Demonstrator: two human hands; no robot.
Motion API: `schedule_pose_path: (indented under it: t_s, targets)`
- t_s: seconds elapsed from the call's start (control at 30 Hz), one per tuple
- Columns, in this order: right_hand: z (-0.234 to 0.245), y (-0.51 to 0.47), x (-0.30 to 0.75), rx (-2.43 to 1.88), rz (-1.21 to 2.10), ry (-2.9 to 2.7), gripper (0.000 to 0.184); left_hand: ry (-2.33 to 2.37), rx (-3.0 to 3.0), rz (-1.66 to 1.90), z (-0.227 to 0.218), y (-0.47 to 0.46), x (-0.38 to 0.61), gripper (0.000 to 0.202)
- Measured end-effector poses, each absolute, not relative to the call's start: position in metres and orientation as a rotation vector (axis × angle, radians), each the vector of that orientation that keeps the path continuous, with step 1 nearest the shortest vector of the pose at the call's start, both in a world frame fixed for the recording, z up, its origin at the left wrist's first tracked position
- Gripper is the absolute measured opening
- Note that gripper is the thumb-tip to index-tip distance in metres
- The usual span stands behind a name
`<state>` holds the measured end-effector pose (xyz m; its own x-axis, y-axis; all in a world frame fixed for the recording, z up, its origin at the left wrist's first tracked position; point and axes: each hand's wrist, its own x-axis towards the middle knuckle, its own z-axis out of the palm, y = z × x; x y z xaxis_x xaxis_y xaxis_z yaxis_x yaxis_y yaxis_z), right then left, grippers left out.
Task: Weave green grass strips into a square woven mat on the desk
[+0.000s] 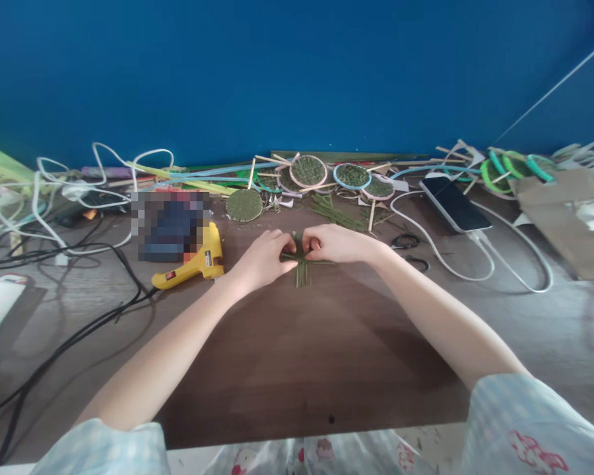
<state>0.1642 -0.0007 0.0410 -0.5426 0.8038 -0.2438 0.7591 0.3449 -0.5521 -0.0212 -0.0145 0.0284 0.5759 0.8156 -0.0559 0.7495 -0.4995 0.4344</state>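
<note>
Thin green grass strips (303,273) cross each other in a small woven patch at the middle of the table. My left hand (266,257) pinches the patch from its left side, thumb and fingers together. From the right, my right hand (337,243) is closed over the strips with its fingers curled. Loose strip ends stick out toward me and to the right; the fingers hide part of the weave. Beyond my hands lies a pile of cut green strips (337,212). A round green woven disc on a stick (244,205) rests to the left of it.
A yellow glue gun (205,260) lies left of my hands, near black cables (79,336). Several ringed fans, one with a blue rim (352,175), line the back. A phone (454,203) with a white cable and a cardboard piece (559,224) are at right.
</note>
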Motion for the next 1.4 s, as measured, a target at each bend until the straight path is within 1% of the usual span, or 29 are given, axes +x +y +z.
schedule_pose_path:
  t_s: [0.2, 0.3, 0.47, 0.67, 0.9, 1.03, 1.13, 1.3, 1.33, 1.4]
  targets:
    - [0.044, 0.006, 0.177, -1.718, 0.921, -2.523, 0.015, 1.308, 2.436, 0.228, 0.029, -0.016, -0.020, 0.015]
    - [0.045, 0.008, 0.181, -1.756, 0.937, -2.575, 0.017, 1.258, 2.450, 0.274, 0.028, -0.018, -0.018, 0.014]
    - [0.048, 0.009, 0.183, -1.736, 0.978, -2.615, 0.019, 1.188, 2.367, 0.324, 0.027, -0.022, -0.014, 0.012]
    - [0.055, 0.006, 0.180, -1.679, 1.018, -2.599, 0.010, 1.236, 2.291, 0.327, 0.025, -0.023, -0.014, 0.015]
    - [0.058, 0.004, 0.177, -1.578, 1.108, -2.479, 0.015, 1.225, 2.376, 0.326, 0.026, -0.022, -0.011, 0.009]
    - [0.052, 0.003, 0.170, -1.432, 1.155, -2.352, 0.018, 1.275, 2.380, 0.316, 0.028, -0.023, -0.008, 0.014]
    - [0.048, 0.002, 0.164, -1.377, 1.209, -2.274, 0.016, 1.325, 2.379, 0.307, 0.028, -0.023, -0.007, 0.021]
    - [0.051, 0.003, 0.166, -1.328, 1.342, -2.244, 0.018, 1.329, 2.405, 0.311, 0.027, -0.022, -0.008, 0.021]
    - [0.051, 0.004, 0.168, -1.336, 1.333, -2.214, 0.019, 1.323, 2.401, 0.323, 0.026, -0.022, -0.008, 0.021]
    - [0.049, 0.007, 0.171, -1.401, 1.203, -2.146, 0.018, 1.311, 2.392, 0.353, 0.026, -0.022, -0.008, 0.022]
